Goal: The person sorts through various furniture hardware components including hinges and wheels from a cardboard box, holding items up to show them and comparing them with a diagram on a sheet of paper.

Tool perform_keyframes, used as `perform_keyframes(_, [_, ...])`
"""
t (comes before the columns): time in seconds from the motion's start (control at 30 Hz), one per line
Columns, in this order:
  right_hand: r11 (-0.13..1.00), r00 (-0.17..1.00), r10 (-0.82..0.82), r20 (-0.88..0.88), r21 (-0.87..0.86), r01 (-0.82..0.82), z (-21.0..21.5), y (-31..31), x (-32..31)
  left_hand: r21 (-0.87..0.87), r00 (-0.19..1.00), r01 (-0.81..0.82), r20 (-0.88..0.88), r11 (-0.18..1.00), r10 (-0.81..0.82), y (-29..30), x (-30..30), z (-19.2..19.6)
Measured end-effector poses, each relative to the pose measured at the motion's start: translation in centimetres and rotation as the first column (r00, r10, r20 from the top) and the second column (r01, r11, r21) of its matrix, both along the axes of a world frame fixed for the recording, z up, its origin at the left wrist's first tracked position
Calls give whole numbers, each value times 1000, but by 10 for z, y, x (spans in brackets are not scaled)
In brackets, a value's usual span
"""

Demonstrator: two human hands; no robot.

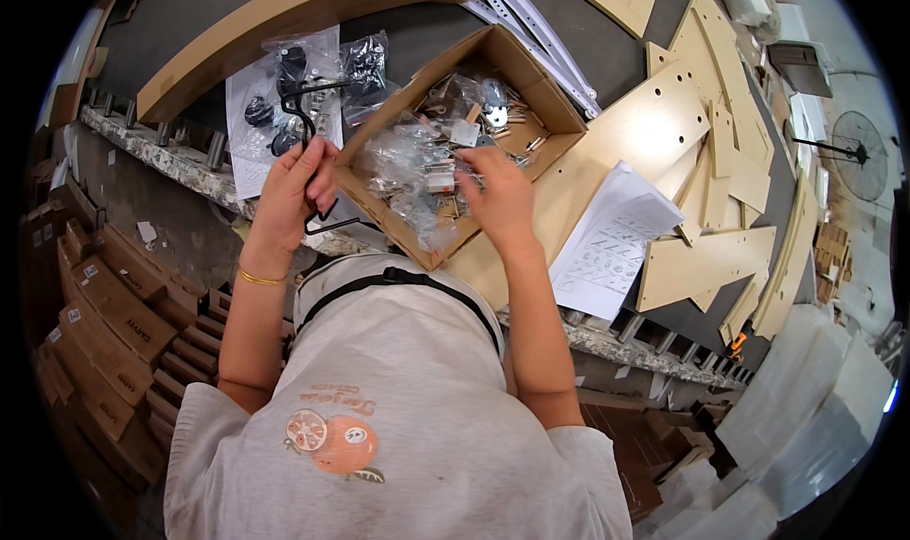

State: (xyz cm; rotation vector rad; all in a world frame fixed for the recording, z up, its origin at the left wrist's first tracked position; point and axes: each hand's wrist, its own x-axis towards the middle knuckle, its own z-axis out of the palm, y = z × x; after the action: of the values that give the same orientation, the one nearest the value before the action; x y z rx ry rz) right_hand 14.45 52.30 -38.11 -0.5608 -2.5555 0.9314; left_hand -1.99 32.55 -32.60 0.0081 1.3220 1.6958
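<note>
My left hand (pixel 293 191) is closed round a black bent metal rod (pixel 305 113), its bent ends sticking out above and below my fist. My right hand (pixel 502 199) reaches into an open cardboard box (pixel 547 92), thumb and fingers apart over the loose parts; its fingertips are partly lost among them. Inside lie small metal fittings (pixel 464 134), wooden dowels (pixel 536 145) and crumpled clear plastic bags (pixel 391 156). Behind my left hand, bags of black parts (pixel 365 61) rest on a printed sheet (pixel 245 146).
Pale wooden panels (pixel 630 128) spread over the right side of the table, with instruction sheets (pixel 607 246) on top. White metal rails (pixel 540 33) lie behind the box. A long cardboard piece (pixel 223 47) curves across the back left. Stacked cartons (pixel 114 322) stand at lower left.
</note>
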Motion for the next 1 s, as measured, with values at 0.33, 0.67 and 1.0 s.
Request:
perform_keyframes(0.33, [888, 839, 275, 469, 211, -409, -26, -56, -21, -51, 992, -130, -3, 990, 130, 2, 2, -7])
perform_keyframes(0.67, [923, 887, 219, 406, 210, -323, -12, -55, -12, -101, 994, -92, -67, 991, 85, -8, -5, -8])
perform_keyframes(1.0, [923, 973, -50, 223, 382, -40, 19, 30, 38, -112, 991, -9, -136, 994, -7, -7, -6, -3])
